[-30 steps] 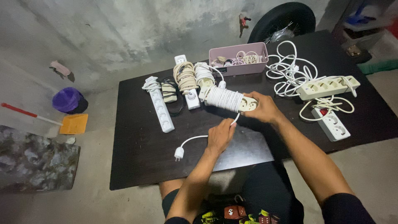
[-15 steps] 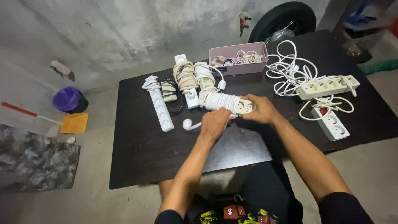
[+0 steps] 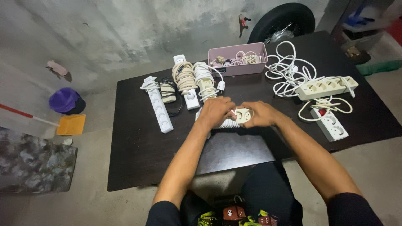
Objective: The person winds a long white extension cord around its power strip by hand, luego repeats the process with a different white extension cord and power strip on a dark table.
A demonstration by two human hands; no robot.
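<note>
Both my hands meet over a white power strip point(image 3: 242, 116) with its cord coiled around it, on the dark table point(image 3: 138, 159). My left hand point(image 3: 215, 111) covers the coiled part and grips it. My right hand point(image 3: 259, 114) holds the socket end. The plug is hidden under my left hand.
Behind my hands lie more wrapped power strips point(image 3: 189, 81), a long white strip point(image 3: 158, 104), a pink box point(image 3: 238, 65) of cables, a loose white cord point(image 3: 289, 71), and two strips point(image 3: 324, 86) at right. A tyre point(image 3: 282, 19) stands behind; a purple bucket point(image 3: 63, 100) sits on the floor.
The loose cord end with the plug, trailing on the table a second ago, has been wound in; my left hand moved up from the table onto the coiled strip.
</note>
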